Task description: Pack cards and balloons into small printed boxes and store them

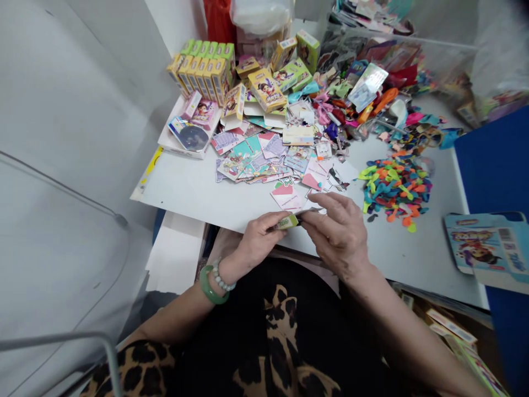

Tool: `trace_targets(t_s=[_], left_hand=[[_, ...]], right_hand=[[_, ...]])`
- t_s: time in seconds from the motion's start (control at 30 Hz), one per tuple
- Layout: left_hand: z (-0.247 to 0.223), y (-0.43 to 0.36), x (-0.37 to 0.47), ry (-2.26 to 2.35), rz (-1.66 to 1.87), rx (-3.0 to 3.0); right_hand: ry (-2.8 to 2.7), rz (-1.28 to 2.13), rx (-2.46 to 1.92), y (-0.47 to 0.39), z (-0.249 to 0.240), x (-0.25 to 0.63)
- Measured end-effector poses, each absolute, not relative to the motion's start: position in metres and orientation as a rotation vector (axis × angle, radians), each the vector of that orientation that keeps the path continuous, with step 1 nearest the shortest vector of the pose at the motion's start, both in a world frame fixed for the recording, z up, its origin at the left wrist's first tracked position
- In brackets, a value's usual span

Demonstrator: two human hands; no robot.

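Near the table's front edge, my left hand (260,237) is closed around a small green box (286,222), thumb on top and fingers beneath. My right hand (336,231) meets the box's right end, its thumb and fingers pinched on a small dark item there that is too hidden to name. Just beyond the hands lie pink and white cards (287,197), part of a loose pile of printed cards (252,154). To the right of my right hand is a heap of colourful balloons (397,187).
Yellow and green boxes (206,71) stand in rows at the back left, beside a white tray (182,151). Loose boxes (266,91) and mixed small goods (330,110) cover the back. A flattened blue box (481,245) lies at the right edge.
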State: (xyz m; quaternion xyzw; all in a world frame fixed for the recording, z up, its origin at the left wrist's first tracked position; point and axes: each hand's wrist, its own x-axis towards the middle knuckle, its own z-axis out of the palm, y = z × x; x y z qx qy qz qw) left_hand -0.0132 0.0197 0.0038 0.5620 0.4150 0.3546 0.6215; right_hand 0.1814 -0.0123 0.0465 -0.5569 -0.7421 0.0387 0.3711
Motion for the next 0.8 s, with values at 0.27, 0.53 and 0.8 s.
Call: trace_targets(t_s=[0.27,0.53,0.8], left_hand=[[0.005,0.02,-0.013,0.92,0.741,1.321],[0.008,0.022,-0.009,0.838,0.72,1.053],[0.009,0.011,-0.016,0.76,0.616,0.638]], right_hand=[[-2.249,0.211,-1.339,-0.001,0.055,0.183],[-2.035,0.451,-1.44,0.002,0.068,0.187],[-1.056,1.063,-1.534,-0.024,0.047,0.201]])
